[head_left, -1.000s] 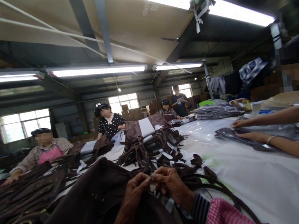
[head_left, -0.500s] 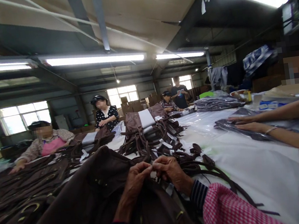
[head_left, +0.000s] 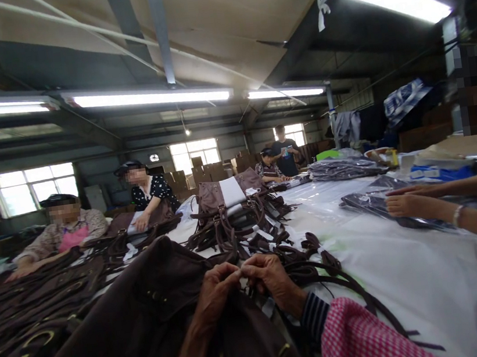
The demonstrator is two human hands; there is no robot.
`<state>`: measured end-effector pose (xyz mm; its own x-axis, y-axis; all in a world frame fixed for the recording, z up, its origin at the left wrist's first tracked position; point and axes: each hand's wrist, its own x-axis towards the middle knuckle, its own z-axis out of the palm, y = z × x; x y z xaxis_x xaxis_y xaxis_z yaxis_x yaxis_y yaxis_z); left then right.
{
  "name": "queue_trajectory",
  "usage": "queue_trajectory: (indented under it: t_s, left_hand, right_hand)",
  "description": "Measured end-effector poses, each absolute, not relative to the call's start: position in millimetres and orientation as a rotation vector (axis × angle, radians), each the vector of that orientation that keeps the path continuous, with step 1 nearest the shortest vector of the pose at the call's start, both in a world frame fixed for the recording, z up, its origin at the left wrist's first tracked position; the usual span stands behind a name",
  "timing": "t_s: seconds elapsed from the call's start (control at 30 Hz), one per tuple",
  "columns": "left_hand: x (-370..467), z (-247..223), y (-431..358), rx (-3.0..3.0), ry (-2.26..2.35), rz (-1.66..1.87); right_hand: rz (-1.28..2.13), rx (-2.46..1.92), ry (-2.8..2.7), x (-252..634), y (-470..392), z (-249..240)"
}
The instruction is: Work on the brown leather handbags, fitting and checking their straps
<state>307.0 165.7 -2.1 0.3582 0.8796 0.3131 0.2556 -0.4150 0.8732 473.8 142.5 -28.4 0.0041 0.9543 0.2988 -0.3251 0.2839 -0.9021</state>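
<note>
Over the dark brown bag (head_left: 150,307) in front of me, my left hand (head_left: 216,292) and my right hand (head_left: 272,279) meet fingertip to fingertip. Both are pinched closed on something too small to make out. Brass-coloured fittings show on the bag. Just beyond my hands are looped brown straps (head_left: 313,250) with white tags. Behind them rises a pile of brown bags (head_left: 210,197) with a white wrap across the top one.
More brown bags (head_left: 31,305) cover the left side. At right, a person's hands (head_left: 413,202) rest on plastic-wrapped dark items (head_left: 368,199) on the white-covered table (head_left: 389,252). Other people stand or sit around the far side.
My hands stay pinched together at nearly the same spot. The person in the dotted top leans left, a hand now on a wrapped bag. The hands at right have shifted slightly right.
</note>
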Motion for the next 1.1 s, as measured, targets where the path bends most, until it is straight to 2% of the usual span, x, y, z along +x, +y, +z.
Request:
queue_trajectory:
  t_s: [1.1]
  left_hand:
    - [309, -5, 167, 1.905, 1.052, 1.144]
  right_hand:
    - [1.076, -0.775, -1.138, 461, 153, -41]
